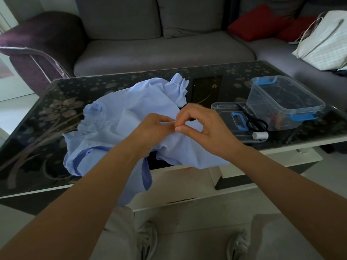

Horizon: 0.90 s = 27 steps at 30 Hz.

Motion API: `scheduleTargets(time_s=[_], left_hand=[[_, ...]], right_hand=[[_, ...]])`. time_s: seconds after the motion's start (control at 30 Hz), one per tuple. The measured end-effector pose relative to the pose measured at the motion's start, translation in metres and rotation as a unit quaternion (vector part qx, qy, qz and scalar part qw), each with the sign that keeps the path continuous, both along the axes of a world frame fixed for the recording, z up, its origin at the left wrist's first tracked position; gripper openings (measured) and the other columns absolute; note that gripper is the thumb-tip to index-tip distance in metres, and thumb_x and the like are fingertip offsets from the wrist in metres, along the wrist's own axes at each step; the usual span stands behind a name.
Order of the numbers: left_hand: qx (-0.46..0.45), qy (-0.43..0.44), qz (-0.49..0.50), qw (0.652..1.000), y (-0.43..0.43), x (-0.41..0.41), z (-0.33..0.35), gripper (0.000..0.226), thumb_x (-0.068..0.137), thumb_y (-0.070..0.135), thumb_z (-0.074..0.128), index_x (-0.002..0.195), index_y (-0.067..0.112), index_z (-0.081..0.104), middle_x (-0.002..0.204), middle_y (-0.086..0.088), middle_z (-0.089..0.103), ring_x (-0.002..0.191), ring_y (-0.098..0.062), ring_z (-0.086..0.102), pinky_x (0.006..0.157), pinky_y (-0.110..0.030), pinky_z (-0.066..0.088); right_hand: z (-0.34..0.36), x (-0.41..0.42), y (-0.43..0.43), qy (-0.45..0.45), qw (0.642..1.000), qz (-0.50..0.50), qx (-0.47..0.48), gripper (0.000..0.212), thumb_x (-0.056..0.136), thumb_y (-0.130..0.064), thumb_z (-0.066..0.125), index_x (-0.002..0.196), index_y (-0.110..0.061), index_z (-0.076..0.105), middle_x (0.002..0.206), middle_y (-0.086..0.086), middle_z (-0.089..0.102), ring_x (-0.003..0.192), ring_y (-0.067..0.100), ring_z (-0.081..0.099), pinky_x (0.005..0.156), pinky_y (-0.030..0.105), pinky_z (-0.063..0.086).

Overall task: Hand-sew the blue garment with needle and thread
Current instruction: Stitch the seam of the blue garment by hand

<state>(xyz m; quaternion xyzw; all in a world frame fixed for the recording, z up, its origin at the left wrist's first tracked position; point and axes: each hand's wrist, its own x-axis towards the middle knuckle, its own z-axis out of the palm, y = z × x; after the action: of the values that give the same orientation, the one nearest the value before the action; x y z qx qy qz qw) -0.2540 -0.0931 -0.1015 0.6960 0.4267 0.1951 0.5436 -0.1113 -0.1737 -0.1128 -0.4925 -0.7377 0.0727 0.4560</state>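
Pinching a fine pale strand (171, 121), needle or thread unclear, with right hand (204, 126); gripping with left hand (150, 132) crumpled light-blue fabric garment (116, 113), spread on dark floral glass-topped table (37, 117) beside clear plastic box (281, 107).

Nothing here can be read: no label, brand or number. A small pale mark (72, 182) on the desk (37, 147), just left of the blue garment (120, 124), is too blurred to make out.

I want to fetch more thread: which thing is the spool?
On the dark floral table, find the clear box with blue clasps. On the flat lid beside it, the spool is the only white cylinder, by the black scissors.
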Motion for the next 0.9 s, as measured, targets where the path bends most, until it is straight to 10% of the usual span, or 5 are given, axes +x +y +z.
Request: scheduleTargets(time_s=[0.17, 0.33, 0.4, 0.67, 0.9], left_hand=[[-0.028, -0.056, 0.041, 0.997, 0.005, -0.004, -0.004, 0.026, 0.094, 0.015, 0.061, 0.071, 0.003, 0.064, 0.067, -0.008, 0.062, 0.061, -0.014, 0.058, 0.054, -0.017, 0.047], [-0.017, -0.056, 0.114, 0.992, 0.015, -0.003, -0.008, 0.014, 0.091, 0.03, 0.067, 0.085, 0.019, 0.071, 0.101, -0.004, 0.071, 0.102, -0.023, 0.063, 0.093, -0.033, 0.05], [-0.019, -0.058, 0.116, 0.991, 0.017, -0.004, -0.009, 0.017, 0.09, 0.034, 0.067, 0.091, 0.017, 0.072, 0.108, -0.006, 0.07, 0.107, -0.025, 0.062, 0.102, -0.039, 0.048], [-0.056, -0.089, 0.099, 0.99, 0.015, -0.003, -0.009, 0.013, 0.09, 0.028, 0.067, 0.081, 0.02, 0.07, 0.103, -0.008, 0.069, 0.105, -0.026, 0.062, 0.103, -0.045, 0.047], [-0.068, -0.084, 0.138, 0.985, 0.014, 0.0, -0.007, 0.013, 0.088, 0.031, 0.07, 0.092, 0.019, 0.067, 0.105, -0.005, 0.068, 0.104, -0.025, 0.061, 0.099, -0.042, 0.048]], right_hand=[[0.013, -0.016, -0.015, 0.146, 0.937, 0.163, -0.273, 0.009, 0.091, -0.005, 0.064, 0.086, -0.012, 0.063, 0.081, -0.004, 0.068, 0.078, 0.01, 0.065, 0.079, 0.022, 0.051], [0.012, -0.014, -0.024, -0.058, 0.593, 0.427, -0.68, 0.017, 0.097, 0.003, 0.049, 0.096, -0.011, 0.059, 0.079, -0.007, 0.071, 0.073, 0.009, 0.067, 0.074, 0.024, 0.056], [0.011, -0.013, -0.024, -0.072, 0.555, 0.436, -0.705, 0.018, 0.099, 0.001, 0.047, 0.096, -0.013, 0.058, 0.078, -0.008, 0.071, 0.072, 0.007, 0.067, 0.068, 0.021, 0.053], [0.014, 0.003, -0.02, 0.141, 0.863, 0.1, -0.475, 0.01, 0.101, -0.019, 0.049, 0.099, -0.017, 0.058, 0.056, -0.011, 0.05, 0.051, 0.005, 0.043, 0.053, 0.019, 0.035], [0.006, -0.001, -0.01, 0.133, 0.951, -0.098, -0.262, 0.008, 0.089, -0.014, 0.066, 0.082, -0.016, 0.066, 0.056, -0.009, 0.061, 0.051, 0.016, 0.049, 0.056, 0.009, 0.039]])
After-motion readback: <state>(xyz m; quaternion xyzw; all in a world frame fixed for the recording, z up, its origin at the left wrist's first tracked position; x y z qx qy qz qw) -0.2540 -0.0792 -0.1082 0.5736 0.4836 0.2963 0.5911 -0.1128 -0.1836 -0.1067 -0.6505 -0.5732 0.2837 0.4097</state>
